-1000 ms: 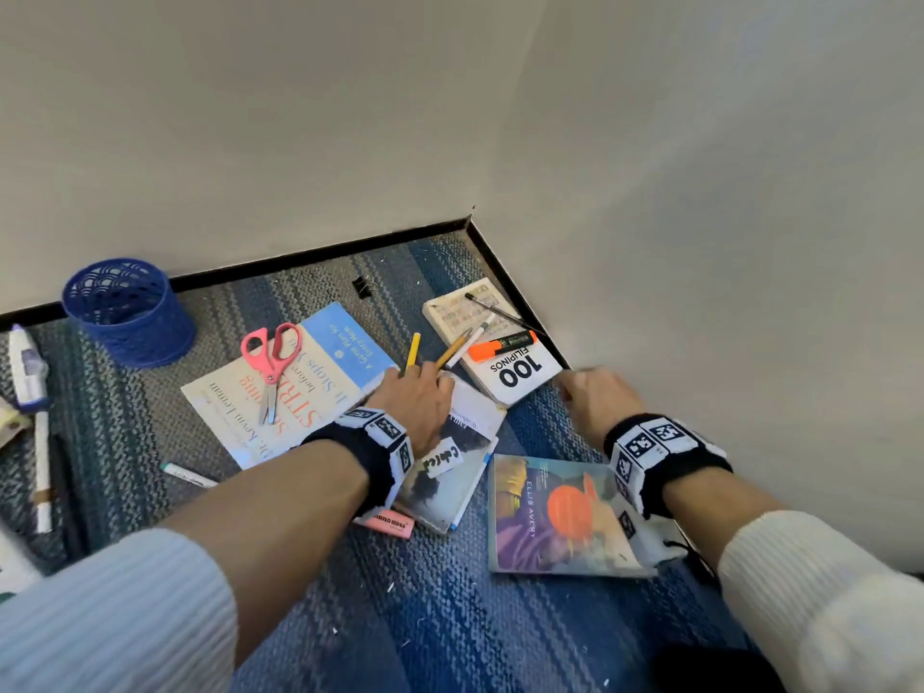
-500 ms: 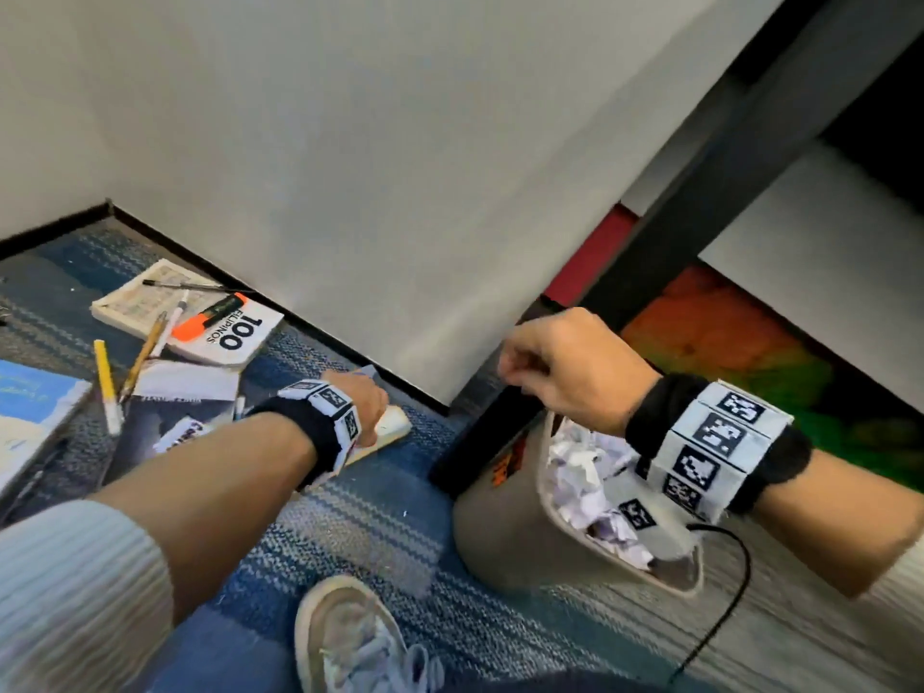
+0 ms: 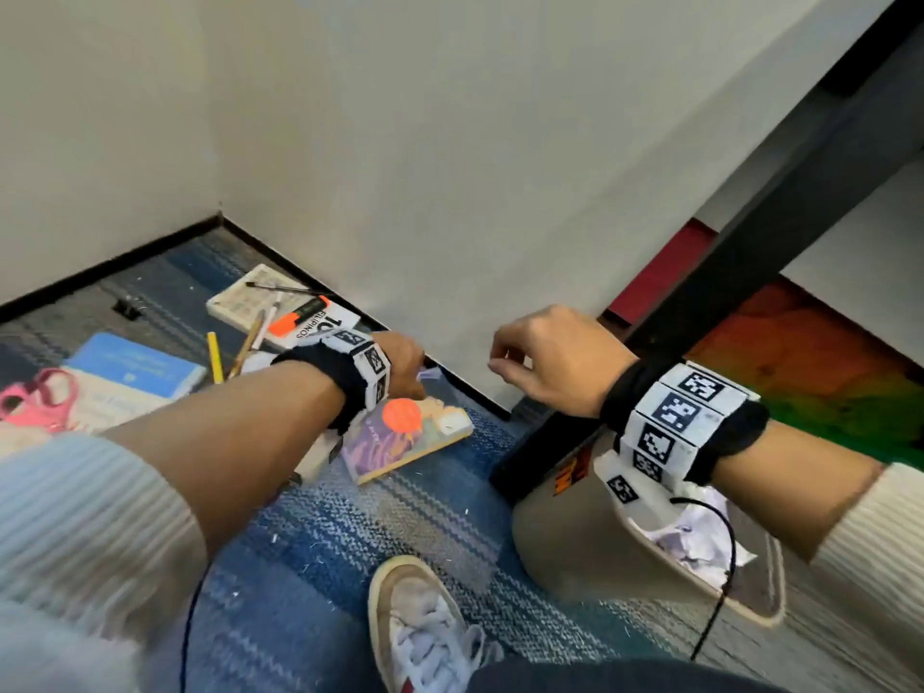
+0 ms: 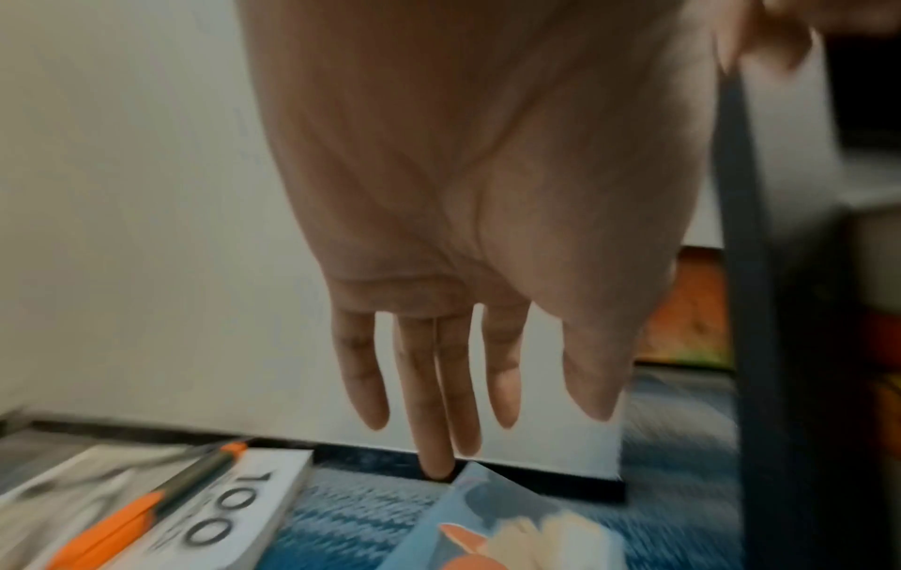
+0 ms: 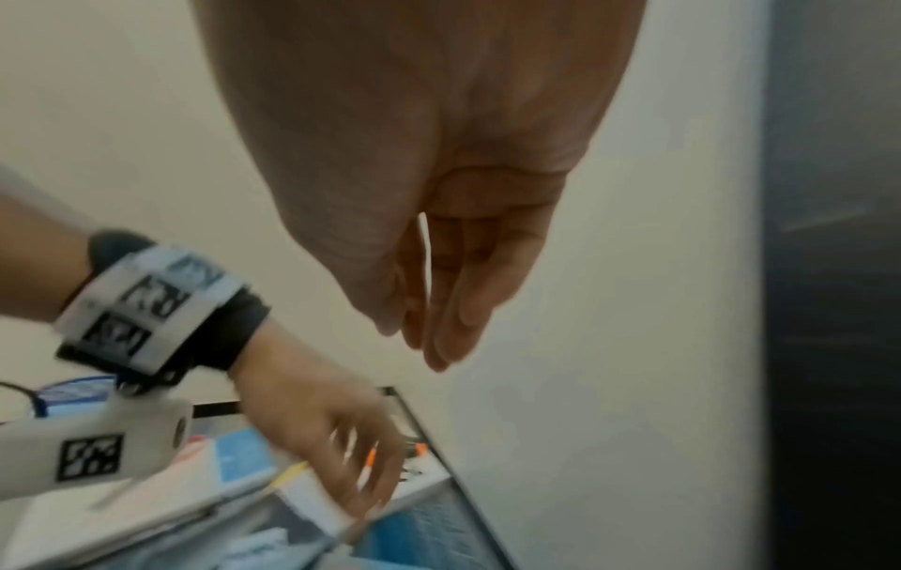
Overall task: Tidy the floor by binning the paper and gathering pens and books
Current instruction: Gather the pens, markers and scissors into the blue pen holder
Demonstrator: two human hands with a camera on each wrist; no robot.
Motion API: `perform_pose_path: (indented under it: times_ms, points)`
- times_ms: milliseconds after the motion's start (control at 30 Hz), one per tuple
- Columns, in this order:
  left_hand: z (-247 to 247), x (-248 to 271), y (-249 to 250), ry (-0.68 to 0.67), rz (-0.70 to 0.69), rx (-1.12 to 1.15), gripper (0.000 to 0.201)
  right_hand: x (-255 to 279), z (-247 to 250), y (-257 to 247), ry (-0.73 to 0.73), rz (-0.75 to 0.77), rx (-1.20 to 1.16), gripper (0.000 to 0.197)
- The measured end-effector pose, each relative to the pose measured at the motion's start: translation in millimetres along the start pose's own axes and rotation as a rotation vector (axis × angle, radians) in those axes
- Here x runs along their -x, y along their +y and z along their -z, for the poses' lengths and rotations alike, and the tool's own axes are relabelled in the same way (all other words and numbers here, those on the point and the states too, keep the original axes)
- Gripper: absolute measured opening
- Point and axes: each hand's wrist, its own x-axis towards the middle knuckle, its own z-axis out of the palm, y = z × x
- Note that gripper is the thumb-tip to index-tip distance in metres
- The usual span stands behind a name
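My left hand (image 3: 412,375) reaches down by the wall with straight fingers (image 4: 434,459); the middle fingertip touches the far corner of a colourful book with an orange disc (image 3: 415,432) (image 4: 492,524) on the carpet. My right hand (image 3: 500,362) hangs in the air near the wall, left of the bin, its fingers (image 5: 453,308) loosely bent and empty. The beige bin (image 3: 565,537) at lower right holds crumpled paper (image 3: 695,537). Further left, an orange highlighter (image 3: 295,317) (image 4: 117,532) lies on the white "100" book (image 3: 325,325) (image 4: 219,513), with pencils (image 3: 215,350) beside a blue book (image 3: 135,367).
A black table leg (image 3: 700,277) slants down to the floor beside the bin. Pink scissors (image 3: 35,397) lie at the far left. My white shoe (image 3: 420,622) stands on the blue carpet in front. White walls meet in a corner behind the books.
My right hand has moved left from above the bin toward the wall and its fist has loosened. The left hand stays at the colourful book's far corner. The head view has swung left.
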Motion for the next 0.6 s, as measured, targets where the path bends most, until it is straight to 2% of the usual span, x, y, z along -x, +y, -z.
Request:
perform_pose_path:
  times_ms: [67,133,200,300,367,467,533,600]
  points:
    - [9.8,22.3,-37.2,0.082,0.113,0.082,0.036,-41.2,-4.2,-33.6,-0.086,0.079,-0.016,0.020]
    - [3.0,54.9,-84.3,0.073,0.269,0.087,0.036,-85.4,-11.2,-68.5,-0.186,0.180,0.013,0.020]
    - [-15.9,86.7,-131.3,-0.026,0.400,0.126,0.036,-124.2,-17.1,-98.3,-0.233,0.275,0.064,0.022]
    - [-47.7,131.2,-189.4,-0.208,0.598,0.173,0.033,-171.4,-32.6,-127.2,-0.217,0.385,0.085,0.024]
    - [-59.9,159.1,-211.8,-0.209,0.702,0.149,0.024,-197.7,-52.1,-141.6,-0.210,0.434,0.076,0.023]
    - [-70.4,177.9,-216.0,-0.161,0.631,-0.007,0.039,-230.0,-95.3,-162.1,-0.236,0.492,0.068,0.027]
    - [-80.8,176.0,-200.5,-0.126,0.524,-0.048,0.038,-248.5,-124.8,-175.1,-0.217,0.528,0.056,0.029]
    - [-107.7,172.6,-182.1,-0.089,0.432,0.013,0.036,-258.7,-147.7,-189.5,-0.180,0.541,0.041,0.030]
